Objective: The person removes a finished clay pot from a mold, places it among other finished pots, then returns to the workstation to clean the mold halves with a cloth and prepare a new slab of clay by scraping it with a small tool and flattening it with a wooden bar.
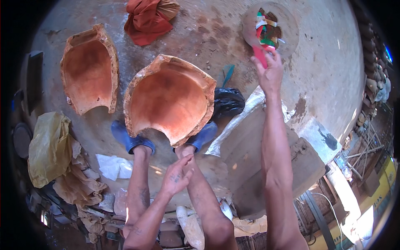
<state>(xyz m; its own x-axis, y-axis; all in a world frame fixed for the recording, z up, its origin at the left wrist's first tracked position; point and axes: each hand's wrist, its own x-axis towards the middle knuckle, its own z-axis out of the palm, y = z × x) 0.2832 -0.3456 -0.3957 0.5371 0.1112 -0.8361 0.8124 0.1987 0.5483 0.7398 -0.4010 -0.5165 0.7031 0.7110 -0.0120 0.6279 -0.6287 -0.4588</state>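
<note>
My right hand (271, 73) reaches far out and pinches a flat pink piece (260, 56) at the near rim of a round, shallow grey dish (291, 39). Inside the dish are red, green and white pieces (266, 27) and something brown. My left hand (177, 177) holds nothing; its fingers stretch out loosely over my right shin. A large hollow shell (166, 100) with an orange inside and rough, thick edges stands between my feet. To its left lies a narrower matching hollow shell (89, 73).
A red cloth (146, 21) lies at the far side. A black plastic bag (228, 102) and a teal strip (228, 75) are right of the large shell. A grey block (271, 166) is under my right arm; a yellowish sack (49, 148) sits at left, near white paper (114, 166).
</note>
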